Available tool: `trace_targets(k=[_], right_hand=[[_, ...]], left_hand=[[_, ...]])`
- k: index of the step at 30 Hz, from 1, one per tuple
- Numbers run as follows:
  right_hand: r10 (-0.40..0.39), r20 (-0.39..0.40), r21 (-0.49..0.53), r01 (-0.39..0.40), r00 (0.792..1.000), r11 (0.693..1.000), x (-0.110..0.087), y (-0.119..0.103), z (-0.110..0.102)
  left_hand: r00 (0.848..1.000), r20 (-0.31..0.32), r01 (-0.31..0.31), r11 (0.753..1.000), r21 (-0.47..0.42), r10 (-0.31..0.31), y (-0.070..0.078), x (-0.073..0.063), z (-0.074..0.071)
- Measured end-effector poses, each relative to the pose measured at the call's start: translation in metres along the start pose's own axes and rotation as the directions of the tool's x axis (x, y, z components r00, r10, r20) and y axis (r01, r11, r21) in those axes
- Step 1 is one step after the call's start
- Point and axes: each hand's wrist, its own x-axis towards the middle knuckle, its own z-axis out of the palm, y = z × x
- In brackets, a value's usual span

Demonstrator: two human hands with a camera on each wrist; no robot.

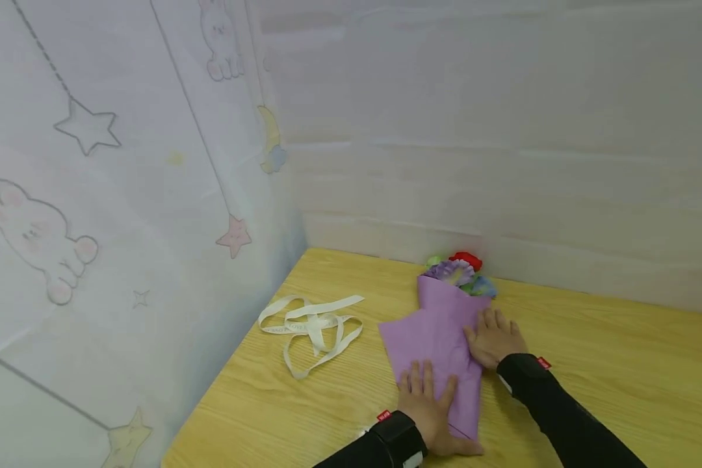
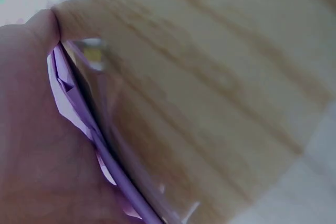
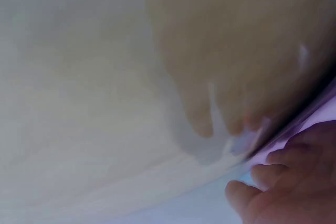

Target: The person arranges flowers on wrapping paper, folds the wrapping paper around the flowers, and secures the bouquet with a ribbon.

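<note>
A bouquet lies on the table, wrapped in purple paper (image 1: 439,331), with a red flower (image 1: 466,260), a purple flower (image 1: 452,272) and a blue flower (image 1: 483,286) showing at its far end. My left hand (image 1: 427,406) presses on the lower part of the wrap, fingers spread and straight, thumb out across the near end. Along the wrap's right edge rests my right hand (image 1: 494,338), its fingers extended toward the flowers. In the left wrist view, folded edges of the purple paper (image 2: 86,111) run beside the palm. The stems are hidden inside the wrap.
A loose white ribbon (image 1: 316,325) with printed letters lies in loops on the wooden table (image 1: 608,364), left of the bouquet. A pale wall covering (image 1: 503,130) rises behind the table, and another with drawn rabbits and stars (image 1: 123,227) stands along its left edge.
</note>
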Motion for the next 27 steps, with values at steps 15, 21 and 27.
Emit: trace_targets(k=[15, 21, 27], right_hand=[[-0.211, 0.144, 0.094, 0.198, 0.967, 0.976, -0.049, -0.073, 0.018], [-0.134, 0.199, 0.062, 0.124, 0.971, 0.990, -0.039, -0.072, 0.010], [-0.087, 0.167, -0.004, 0.089, 0.982, 0.996, -0.038, -0.070, 0.002]], left_hand=[[0.995, -0.066, -0.088, 0.973, -0.211, 0.075, -0.084, 0.038, -0.024], [0.988, -0.121, -0.116, 0.977, -0.177, 0.095, -0.091, 0.050, -0.026], [0.984, -0.152, -0.118, 0.978, -0.171, 0.092, -0.079, 0.062, -0.026]])
